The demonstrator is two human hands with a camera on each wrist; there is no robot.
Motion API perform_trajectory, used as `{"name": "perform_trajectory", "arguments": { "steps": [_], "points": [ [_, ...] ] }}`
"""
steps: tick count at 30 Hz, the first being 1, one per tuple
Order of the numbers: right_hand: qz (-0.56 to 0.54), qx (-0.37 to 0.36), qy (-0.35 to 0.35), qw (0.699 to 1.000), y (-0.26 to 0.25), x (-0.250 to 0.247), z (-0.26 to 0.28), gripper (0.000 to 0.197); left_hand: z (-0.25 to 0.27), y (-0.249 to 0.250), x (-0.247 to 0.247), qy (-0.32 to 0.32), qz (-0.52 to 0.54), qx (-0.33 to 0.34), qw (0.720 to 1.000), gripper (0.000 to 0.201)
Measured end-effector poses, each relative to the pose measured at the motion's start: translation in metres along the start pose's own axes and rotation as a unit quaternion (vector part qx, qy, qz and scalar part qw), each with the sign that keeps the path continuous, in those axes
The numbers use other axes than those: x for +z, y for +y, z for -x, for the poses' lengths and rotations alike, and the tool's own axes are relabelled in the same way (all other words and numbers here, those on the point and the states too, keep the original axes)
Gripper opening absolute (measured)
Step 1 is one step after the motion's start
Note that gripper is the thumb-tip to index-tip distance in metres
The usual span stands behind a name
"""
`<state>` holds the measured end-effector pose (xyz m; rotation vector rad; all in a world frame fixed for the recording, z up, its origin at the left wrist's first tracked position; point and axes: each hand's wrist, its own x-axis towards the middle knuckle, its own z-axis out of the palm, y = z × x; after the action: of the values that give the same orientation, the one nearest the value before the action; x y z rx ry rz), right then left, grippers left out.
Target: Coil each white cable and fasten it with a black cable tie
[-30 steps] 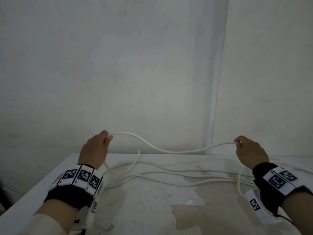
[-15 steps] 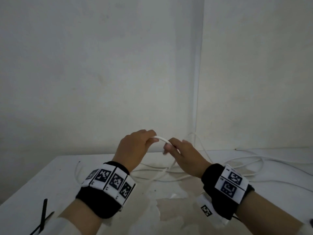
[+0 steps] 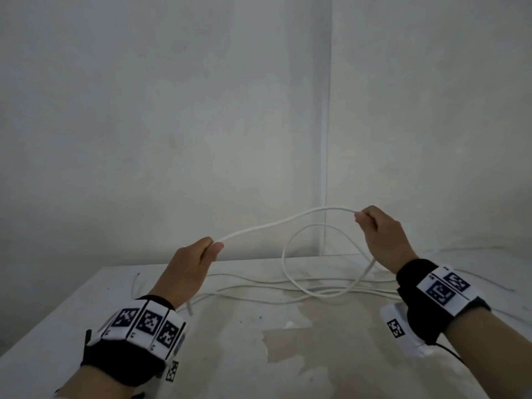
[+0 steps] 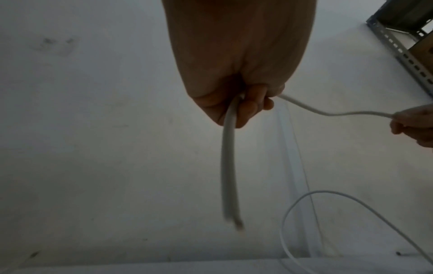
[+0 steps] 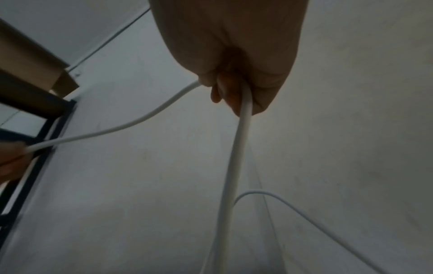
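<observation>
A white cable (image 3: 276, 223) stretches in the air between both hands above the white table (image 3: 51, 309). My left hand (image 3: 198, 254) grips it at the left, and its short free end (image 4: 228, 166) hangs down from the fist. My right hand (image 3: 374, 228) grips the cable higher up on the right, and from that fist the cable (image 5: 236, 157) drops in a wide loop (image 3: 290, 251) onto the table. More white cable strands (image 3: 259, 286) lie along the back of the table. No black cable tie shows in any current view.
The table stands in a corner of two pale walls (image 3: 326, 139). Its top has a worn, peeling brownish patch (image 3: 302, 335) at the front centre. A metal rack with a cardboard box (image 4: 398, 27) appears in the left wrist view.
Half a second ago the hands were together at the centre. Now they have drawn apart, the right one up and to the right, with a length of cable stretched between them and a loop hanging below.
</observation>
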<state>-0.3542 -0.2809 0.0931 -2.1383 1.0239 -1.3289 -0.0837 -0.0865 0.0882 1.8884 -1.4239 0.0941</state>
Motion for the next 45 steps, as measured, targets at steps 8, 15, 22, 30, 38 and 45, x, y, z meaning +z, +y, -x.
{"name": "perform_trajectory", "arguments": {
  "steps": [8,15,22,30,38,45],
  "points": [
    [0.116,-0.023,-0.044,0.992,0.025,-0.009,0.016,0.023,0.018,-0.003,-0.013,0.019,0.035,-0.080,0.996,0.034],
    [0.299,-0.083,-0.189,0.932,0.018,0.012,0.044,0.029,0.026,0.032,-0.010,0.060,0.157,-0.019,0.986,0.026],
    [0.345,-0.140,-0.220,0.902,-0.020,0.032,0.081,0.025,0.032,0.050,0.007,0.066,0.155,0.000,0.986,0.025],
    [0.359,-0.237,-0.145,0.891,-0.021,0.025,0.094,0.035,0.033,0.050,0.008,0.052,0.129,-0.068,0.988,0.022],
    [0.295,-0.379,-0.068,0.874,-0.027,0.022,0.095,0.015,0.031,0.050,0.010,0.015,0.067,-0.056,0.996,0.025],
    [0.179,-0.430,-0.063,0.883,-0.057,0.033,0.089,0.029,0.042,0.062,0.019,-0.097,0.064,0.027,0.993,0.019]
  ]
}}
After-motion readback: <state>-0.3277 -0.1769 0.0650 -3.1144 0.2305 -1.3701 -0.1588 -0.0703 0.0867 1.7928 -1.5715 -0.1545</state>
